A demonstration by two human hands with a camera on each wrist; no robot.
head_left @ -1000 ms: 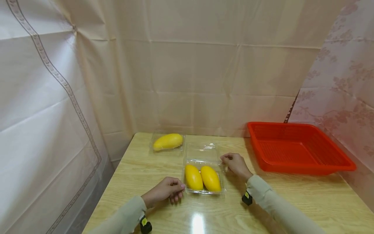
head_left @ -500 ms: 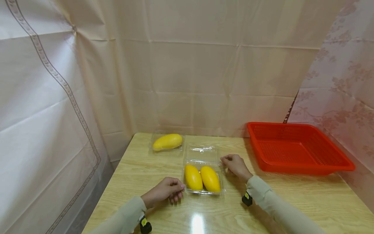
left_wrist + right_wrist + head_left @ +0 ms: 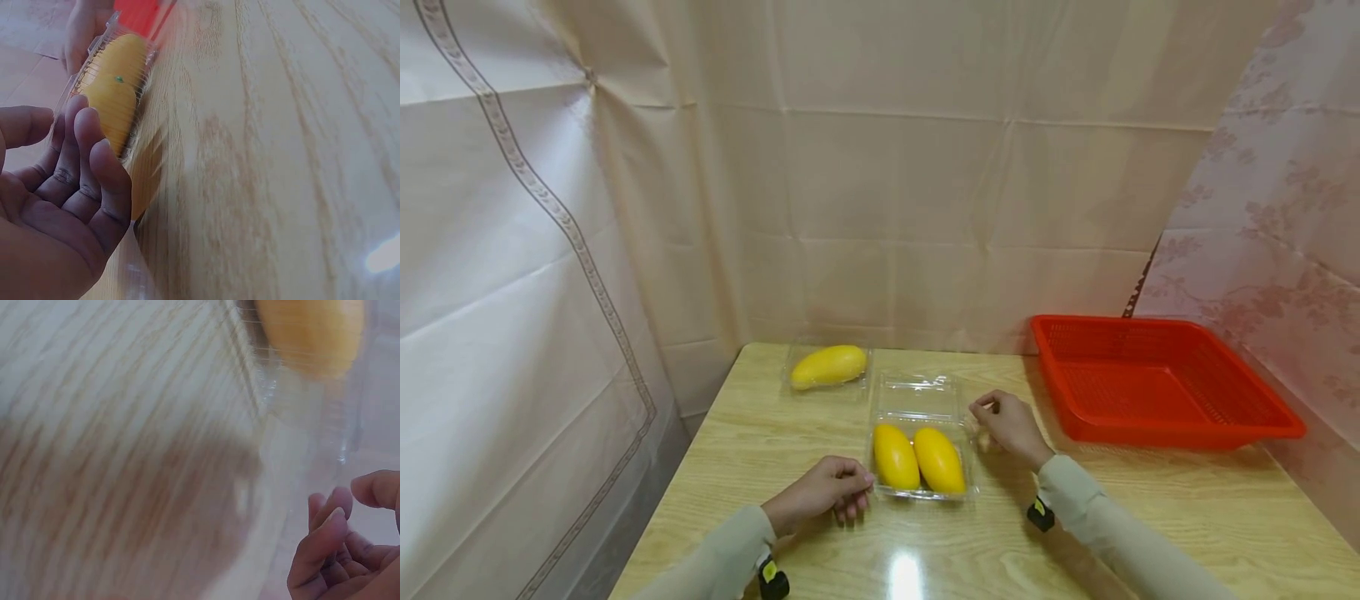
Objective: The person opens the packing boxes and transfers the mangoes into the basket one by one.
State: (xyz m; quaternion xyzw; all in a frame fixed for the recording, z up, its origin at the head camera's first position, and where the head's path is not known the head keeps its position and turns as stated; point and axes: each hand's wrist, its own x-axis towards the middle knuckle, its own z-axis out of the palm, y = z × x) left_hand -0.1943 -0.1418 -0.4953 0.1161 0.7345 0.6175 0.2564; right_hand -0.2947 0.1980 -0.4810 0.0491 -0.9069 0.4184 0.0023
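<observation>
A clear plastic clamshell box (image 3: pixel 925 496) lies with its lid (image 3: pixel 917 398) folded back, away from me. Two yellow mangoes, a left one (image 3: pixel 896 457) and a right one (image 3: pixel 939 461), rest side by side in its base. At the near left corner my left hand (image 3: pixel 827 490) holds the box rim between thumb and fingertips; the left wrist view has the rim (image 3: pixel 67 94) passing between them. My right hand (image 3: pixel 1011 425) is just off the right side of the box, near the hinge. Its fingers are loosely bent, with a small gap to the thumb.
A second clear box (image 3: pixel 792 387) with one mango (image 3: pixel 828 367) stands at the back left of the wooden table (image 3: pixel 737 450). To the right is a red plastic basket (image 3: pixel 1165 437). Cloth hangings (image 3: pixel 880 183) enclose the back and sides.
My right hand has shifted slightly right, its fingertips drawing away from the box edge. The lid has settled a little lower. My left hand stays at the corner.
</observation>
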